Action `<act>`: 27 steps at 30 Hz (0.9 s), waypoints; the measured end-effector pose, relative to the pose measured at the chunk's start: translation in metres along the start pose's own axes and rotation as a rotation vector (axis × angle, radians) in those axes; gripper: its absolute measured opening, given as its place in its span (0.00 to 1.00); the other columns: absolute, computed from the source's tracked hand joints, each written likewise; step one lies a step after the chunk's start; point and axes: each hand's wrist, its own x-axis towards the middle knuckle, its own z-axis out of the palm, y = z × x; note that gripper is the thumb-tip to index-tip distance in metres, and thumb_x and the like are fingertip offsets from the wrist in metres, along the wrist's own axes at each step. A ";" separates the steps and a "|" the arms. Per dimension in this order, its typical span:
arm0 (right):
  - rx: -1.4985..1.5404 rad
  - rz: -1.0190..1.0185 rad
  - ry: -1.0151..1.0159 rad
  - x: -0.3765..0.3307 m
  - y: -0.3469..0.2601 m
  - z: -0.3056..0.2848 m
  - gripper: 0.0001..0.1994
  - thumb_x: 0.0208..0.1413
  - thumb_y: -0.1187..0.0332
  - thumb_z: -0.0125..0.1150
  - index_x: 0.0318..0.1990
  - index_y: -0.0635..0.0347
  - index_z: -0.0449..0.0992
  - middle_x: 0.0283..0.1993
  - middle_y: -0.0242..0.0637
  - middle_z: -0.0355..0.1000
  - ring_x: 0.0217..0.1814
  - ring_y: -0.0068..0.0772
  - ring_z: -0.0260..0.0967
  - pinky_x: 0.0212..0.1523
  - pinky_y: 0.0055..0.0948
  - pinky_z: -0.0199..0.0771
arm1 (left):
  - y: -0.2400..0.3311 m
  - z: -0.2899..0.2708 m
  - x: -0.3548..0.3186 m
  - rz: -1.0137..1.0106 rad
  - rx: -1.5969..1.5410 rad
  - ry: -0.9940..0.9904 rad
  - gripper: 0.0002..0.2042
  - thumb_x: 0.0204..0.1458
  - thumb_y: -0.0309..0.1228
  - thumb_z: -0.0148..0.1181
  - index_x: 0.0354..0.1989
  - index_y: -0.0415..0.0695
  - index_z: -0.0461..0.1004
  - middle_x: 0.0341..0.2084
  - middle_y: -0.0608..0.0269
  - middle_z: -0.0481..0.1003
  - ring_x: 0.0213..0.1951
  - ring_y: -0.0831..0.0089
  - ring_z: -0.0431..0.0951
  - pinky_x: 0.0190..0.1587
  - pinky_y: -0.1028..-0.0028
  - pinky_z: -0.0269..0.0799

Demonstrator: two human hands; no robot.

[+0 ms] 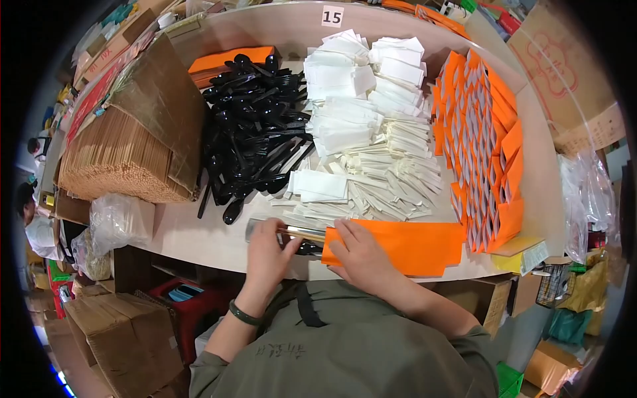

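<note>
My left hand [269, 252] pinches a bundle at the table's near edge: wooden chopsticks [306, 233] with black plastic cutlery [310, 248] beside them. The bundle's right end meets the left end of a flat orange sleeve [418, 247]; how far it reaches inside is hidden. On that sleeve's left end lies my right hand [359, 255], gripping it with the fingers on top. Just beyond my hands are white paper packets [322, 186] and a pile of thin white paper strips [398, 189]. Black spoons and forks [249, 132] are heaped to the far left of them.
A cardboard box [156, 99] full of wooden sticks [119, 159] stands at the left. Stacked orange sleeves [478, 146] line the right side, inside the table's raised rim [279, 23]. A plastic bag [119, 219] sits at the left edge, a yellow box [524, 259] at the right.
</note>
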 end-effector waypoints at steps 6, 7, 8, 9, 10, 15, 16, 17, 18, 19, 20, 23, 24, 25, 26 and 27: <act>-0.031 -0.083 0.103 -0.006 0.010 0.017 0.21 0.42 0.68 0.70 0.44 0.63 0.71 0.59 0.55 0.67 0.63 0.56 0.65 0.62 0.46 0.67 | 0.012 0.036 -0.003 0.009 -1.141 -0.647 0.18 0.61 0.23 0.56 0.59 0.38 0.65 0.49 0.57 0.74 0.53 0.71 0.74 0.57 0.70 0.72; -0.026 -0.101 0.113 -0.007 0.011 0.019 0.20 0.42 0.68 0.69 0.44 0.62 0.71 0.56 0.55 0.67 0.60 0.56 0.66 0.60 0.46 0.68 | 0.009 0.029 -0.001 -0.027 -1.130 -0.634 0.18 0.60 0.22 0.57 0.59 0.38 0.65 0.49 0.57 0.74 0.54 0.70 0.74 0.57 0.70 0.71; -0.031 -0.115 0.127 -0.007 0.013 0.018 0.19 0.42 0.69 0.68 0.43 0.61 0.71 0.54 0.54 0.68 0.58 0.56 0.67 0.58 0.46 0.69 | 0.003 0.019 0.000 -0.051 -1.117 -0.627 0.19 0.60 0.22 0.57 0.59 0.38 0.65 0.50 0.57 0.74 0.54 0.70 0.74 0.57 0.70 0.71; -0.030 -0.148 0.141 -0.007 0.012 0.018 0.17 0.44 0.68 0.66 0.43 0.59 0.72 0.52 0.53 0.69 0.55 0.54 0.68 0.56 0.46 0.70 | -0.008 0.015 -0.004 0.022 -0.989 -0.515 0.22 0.58 0.26 0.62 0.60 0.39 0.65 0.50 0.55 0.75 0.55 0.68 0.74 0.57 0.70 0.71; -0.035 -0.173 0.155 -0.007 0.013 0.019 0.15 0.46 0.67 0.64 0.43 0.58 0.73 0.51 0.51 0.69 0.53 0.52 0.69 0.53 0.45 0.72 | 0.003 -0.009 -0.010 0.092 -0.524 -0.339 0.31 0.49 0.32 0.71 0.60 0.40 0.65 0.50 0.53 0.74 0.55 0.62 0.74 0.58 0.65 0.70; 0.026 -0.316 -0.007 0.016 -0.024 -0.010 0.06 0.49 0.67 0.57 0.34 0.56 0.76 0.40 0.45 0.70 0.43 0.45 0.71 0.47 0.47 0.73 | 0.000 -0.018 -0.015 0.815 0.317 0.013 0.34 0.32 0.33 0.76 0.54 0.44 0.70 0.38 0.54 0.73 0.43 0.56 0.74 0.44 0.61 0.71; -0.066 -0.317 -0.030 0.020 -0.021 -0.026 0.05 0.49 0.66 0.58 0.30 0.56 0.74 0.39 0.44 0.69 0.41 0.45 0.71 0.41 0.45 0.73 | -0.010 -0.008 -0.006 0.777 0.349 0.063 0.30 0.33 0.32 0.75 0.49 0.45 0.71 0.33 0.56 0.73 0.38 0.57 0.75 0.39 0.62 0.72; -0.152 -0.314 -0.053 0.027 -0.012 -0.046 0.06 0.49 0.65 0.59 0.27 0.56 0.72 0.38 0.42 0.69 0.39 0.44 0.71 0.36 0.43 0.74 | -0.015 -0.004 -0.001 0.738 0.384 0.105 0.26 0.33 0.30 0.75 0.45 0.46 0.71 0.28 0.58 0.73 0.32 0.58 0.76 0.34 0.64 0.72; -0.155 -0.288 -0.024 0.032 0.007 -0.072 0.04 0.49 0.68 0.59 0.26 0.55 0.75 0.34 0.41 0.69 0.35 0.45 0.70 0.30 0.42 0.73 | -0.003 -0.014 0.007 0.730 0.387 0.201 0.19 0.37 0.29 0.72 0.38 0.46 0.70 0.21 0.60 0.72 0.24 0.59 0.75 0.27 0.65 0.70; -0.027 -0.228 0.119 0.029 0.038 -0.102 0.01 0.48 0.69 0.62 0.29 0.53 0.78 0.32 0.40 0.68 0.35 0.46 0.70 0.31 0.41 0.73 | -0.003 -0.019 0.009 0.627 0.250 0.197 0.18 0.39 0.30 0.71 0.37 0.45 0.70 0.21 0.59 0.72 0.23 0.60 0.74 0.27 0.66 0.70; 0.020 0.160 0.014 0.028 0.060 -0.149 0.04 0.47 0.69 0.67 0.31 0.51 0.79 0.35 0.40 0.71 0.39 0.46 0.70 0.35 0.39 0.73 | -0.007 -0.025 0.008 0.508 0.117 0.203 0.16 0.41 0.30 0.71 0.37 0.44 0.70 0.21 0.59 0.71 0.23 0.61 0.73 0.27 0.67 0.70; -0.449 0.005 0.310 -0.009 0.119 -0.215 0.10 0.43 0.67 0.74 0.30 0.56 0.78 0.51 0.45 0.71 0.56 0.51 0.67 0.53 0.41 0.69 | -0.002 -0.033 0.001 0.063 -0.199 -0.210 0.17 0.41 0.30 0.71 0.35 0.40 0.69 0.22 0.62 0.72 0.25 0.75 0.70 0.30 0.72 0.69; -0.571 -0.023 0.302 -0.016 0.110 -0.211 0.11 0.42 0.66 0.75 0.30 0.57 0.77 0.55 0.47 0.69 0.60 0.55 0.65 0.58 0.44 0.68 | -0.018 -0.020 -0.011 0.096 -0.332 -0.303 0.18 0.41 0.33 0.72 0.35 0.39 0.69 0.22 0.61 0.73 0.28 0.74 0.74 0.32 0.70 0.71; -0.455 -0.004 0.133 -0.028 0.099 -0.186 0.13 0.41 0.65 0.75 0.31 0.58 0.76 0.58 0.50 0.67 0.63 0.57 0.63 0.61 0.46 0.65 | -0.010 -0.012 -0.018 0.056 -0.582 -0.471 0.21 0.43 0.36 0.73 0.40 0.38 0.71 0.28 0.60 0.76 0.32 0.72 0.76 0.39 0.72 0.74; -0.337 0.014 -0.037 -0.040 0.088 -0.157 0.15 0.41 0.64 0.75 0.32 0.59 0.75 0.60 0.53 0.65 0.66 0.59 0.60 0.64 0.49 0.62 | -0.007 -0.007 -0.019 0.190 -0.478 -0.573 0.24 0.44 0.38 0.73 0.45 0.37 0.71 0.36 0.56 0.77 0.38 0.68 0.78 0.46 0.71 0.74; -0.199 -0.046 -0.157 -0.038 0.072 -0.129 0.16 0.41 0.63 0.75 0.34 0.61 0.75 0.59 0.55 0.66 0.64 0.59 0.61 0.63 0.50 0.62 | 0.012 -0.007 -0.020 0.323 -0.459 -0.616 0.25 0.44 0.38 0.73 0.46 0.36 0.70 0.43 0.50 0.75 0.46 0.61 0.76 0.50 0.68 0.72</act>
